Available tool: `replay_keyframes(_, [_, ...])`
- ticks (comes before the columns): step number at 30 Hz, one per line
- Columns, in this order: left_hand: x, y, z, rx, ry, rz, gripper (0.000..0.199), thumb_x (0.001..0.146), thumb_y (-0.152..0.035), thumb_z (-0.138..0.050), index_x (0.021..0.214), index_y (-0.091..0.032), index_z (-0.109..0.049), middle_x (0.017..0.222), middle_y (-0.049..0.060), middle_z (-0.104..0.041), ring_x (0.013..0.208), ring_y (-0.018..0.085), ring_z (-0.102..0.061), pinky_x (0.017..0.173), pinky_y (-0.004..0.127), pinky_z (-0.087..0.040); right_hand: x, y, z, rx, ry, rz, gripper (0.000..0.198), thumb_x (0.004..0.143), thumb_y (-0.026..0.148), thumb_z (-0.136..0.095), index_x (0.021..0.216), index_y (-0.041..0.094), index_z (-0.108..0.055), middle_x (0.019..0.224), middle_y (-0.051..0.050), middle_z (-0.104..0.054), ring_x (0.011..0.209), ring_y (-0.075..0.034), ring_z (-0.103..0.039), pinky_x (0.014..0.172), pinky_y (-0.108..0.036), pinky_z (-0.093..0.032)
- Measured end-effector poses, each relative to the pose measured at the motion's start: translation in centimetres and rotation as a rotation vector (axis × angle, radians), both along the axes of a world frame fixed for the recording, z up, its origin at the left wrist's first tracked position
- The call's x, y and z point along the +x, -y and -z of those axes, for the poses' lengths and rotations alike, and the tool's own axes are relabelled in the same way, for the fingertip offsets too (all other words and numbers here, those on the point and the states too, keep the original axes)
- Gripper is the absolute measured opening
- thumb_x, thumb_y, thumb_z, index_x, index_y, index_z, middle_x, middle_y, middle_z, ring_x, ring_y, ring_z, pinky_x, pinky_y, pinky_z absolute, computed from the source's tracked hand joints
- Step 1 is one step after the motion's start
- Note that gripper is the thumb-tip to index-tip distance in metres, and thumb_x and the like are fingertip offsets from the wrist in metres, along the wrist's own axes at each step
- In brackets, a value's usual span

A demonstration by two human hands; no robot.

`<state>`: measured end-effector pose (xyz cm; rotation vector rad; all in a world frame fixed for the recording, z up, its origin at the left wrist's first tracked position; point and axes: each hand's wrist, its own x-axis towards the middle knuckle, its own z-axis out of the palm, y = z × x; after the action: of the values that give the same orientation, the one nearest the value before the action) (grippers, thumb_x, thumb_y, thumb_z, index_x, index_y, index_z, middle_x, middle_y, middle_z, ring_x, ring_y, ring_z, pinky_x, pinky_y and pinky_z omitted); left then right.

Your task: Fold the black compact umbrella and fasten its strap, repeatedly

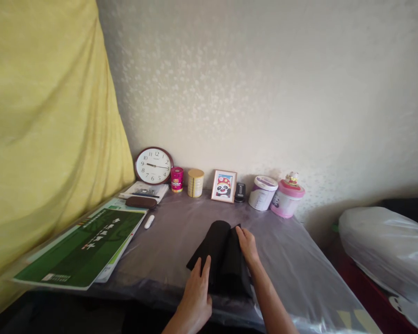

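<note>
A folded piece of black cloth (pixel 218 253) lies on the table near its front edge, with a fold line running down its middle. Its exact kind I cannot make out. My left hand (pixel 198 292) rests at the cloth's near left side, fingers stretched out and apart against it. At the far right corner, my right hand (pixel 246 243) has its fingers closed on the cloth's edge. The thumb of that hand is partly hidden.
Green booklets (pixel 90 246) are stacked at the left, near a brown case (pixel 141 202) and a small white object (pixel 149 221). Along the wall stand a clock (pixel 153 174), a pink tin (pixel 177 180), a yellow canister (pixel 195 183), a picture frame (pixel 224 186) and two tubs (pixel 263 194).
</note>
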<state>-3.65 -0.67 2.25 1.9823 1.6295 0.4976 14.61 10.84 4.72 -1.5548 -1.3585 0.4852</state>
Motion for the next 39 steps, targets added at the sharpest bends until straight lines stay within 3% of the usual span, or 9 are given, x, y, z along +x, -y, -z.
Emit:
replay_keyframes(7, [0.3, -0.2, 0.7, 0.058, -0.029, -0.011, 0.091, 0.056, 0.005, -0.044, 0.141, -0.013, -0.016, 0.147, 0.017, -0.021, 0.135, 0.025, -0.025, 0.109, 0.034, -0.026, -3.2, -2.5, -0.1, -0.084, -0.034, -0.029, 0.03, 0.076, 0.04, -0.046, 0.073, 0.016, -0.063, 0.073, -0.007, -0.068, 0.074, -0.021, -0.062, 0.065, -0.027, -0.046])
replay_keyframes(10, [0.3, -0.2, 1.0, 0.076, -0.037, -0.001, 0.089, 0.055, 0.004, -0.046, 0.139, -0.009, -0.021, 0.147, 0.018, -0.021, 0.136, 0.024, -0.022, 0.11, 0.033, -0.024, -4.2, -3.1, 0.4, -0.125, -0.054, -0.033, 0.027, 0.077, 0.037, -0.047, 0.079, 0.015, -0.064, 0.077, -0.009, -0.069, 0.076, -0.022, -0.064, 0.063, -0.027, -0.049])
replay_keyframes(15, [0.2, -0.2, 0.9, 0.043, -0.039, -0.004, 0.083, 0.055, 0.002, -0.046, 0.135, -0.007, -0.029, 0.148, 0.018, -0.019, 0.136, 0.024, -0.022, 0.11, 0.032, -0.024, -5.8, -3.4, 1.2, -0.232, -0.114, -0.074, 0.032, 0.082, 0.037, -0.044, 0.099, 0.014, -0.059, 0.071, -0.006, -0.068, 0.054, -0.018, -0.064, 0.041, -0.024, -0.047])
replay_keyframes(21, [0.1, -0.3, 0.8, 0.074, 0.001, 0.004, 0.089, 0.053, 0.001, -0.045, 0.139, -0.011, -0.022, 0.15, 0.012, -0.015, 0.136, 0.022, -0.022, 0.11, 0.03, -0.023, -6.6, -3.3, 1.3, -0.298, -0.136, -0.174, 0.035, 0.085, 0.03, -0.043, 0.115, 0.011, -0.046, 0.058, 0.0, -0.064, 0.04, -0.012, -0.059, 0.034, -0.018, -0.043])
replay_keyframes(27, [-0.8, -0.1, 1.1, 0.101, -0.017, 0.014, 0.082, 0.062, -0.007, -0.045, 0.139, -0.006, -0.016, 0.147, 0.016, -0.025, 0.134, 0.021, -0.028, 0.11, 0.032, -0.026, -6.2, -3.6, 1.0, -0.322, -0.098, -0.257, 0.033, 0.085, 0.027, -0.042, 0.116, 0.016, -0.045, 0.084, -0.004, -0.07, 0.036, -0.006, -0.056, 0.033, -0.015, -0.04])
replay_keyframes(30, [-1.5, 0.6, 0.9, 0.062, -0.096, 0.01, 0.074, 0.07, -0.015, -0.044, 0.138, -0.005, -0.019, 0.143, 0.017, -0.033, 0.13, 0.024, -0.035, 0.108, 0.037, -0.03, -6.2, -3.3, 0.7, -0.291, 0.021, -0.299, 0.029, 0.084, 0.021, -0.043, 0.111, 0.019, -0.049, 0.094, -0.003, -0.07, 0.036, -0.004, -0.055, 0.038, -0.016, -0.042])
replay_keyframes(34, [-1.4, 1.4, -0.7, 0.128, -0.212, -0.06, 0.059, 0.076, -0.021, -0.043, 0.132, -0.008, -0.035, 0.139, 0.016, -0.039, 0.128, 0.028, -0.036, 0.107, 0.043, -0.031, -6.5, -2.6, 0.1, -0.212, 0.244, -0.32, 0.026, 0.085, 0.018, -0.042, 0.107, 0.019, -0.056, 0.086, -0.001, -0.072, 0.04, -0.006, -0.057, 0.053, -0.019, -0.046])
replay_keyframes(37, [-0.3, 1.3, -2.3, 0.207, -0.203, 0.004, 0.058, 0.073, -0.018, -0.044, 0.13, -0.017, -0.041, 0.144, 0.009, -0.033, 0.133, 0.028, -0.029, 0.109, 0.047, -0.025, -6.9, -2.3, -0.1, -0.157, 0.404, -0.309, 0.026, 0.086, 0.018, -0.042, 0.105, 0.022, -0.059, 0.085, -0.002, -0.073, 0.055, -0.011, -0.065, 0.064, -0.021, -0.047])
replay_keyframes(39, [0.5, 0.8, -3.1, 0.205, -0.184, 0.103, 0.072, 0.066, -0.012, -0.045, 0.136, -0.02, -0.032, 0.149, 0.005, -0.022, 0.137, 0.028, -0.018, 0.112, 0.048, -0.019, -7.1, -2.1, -0.1, -0.134, 0.478, -0.3, 0.027, 0.086, 0.017, -0.043, 0.105, 0.024, -0.061, 0.089, -0.003, -0.073, 0.072, -0.015, -0.068, 0.069, -0.024, -0.048])
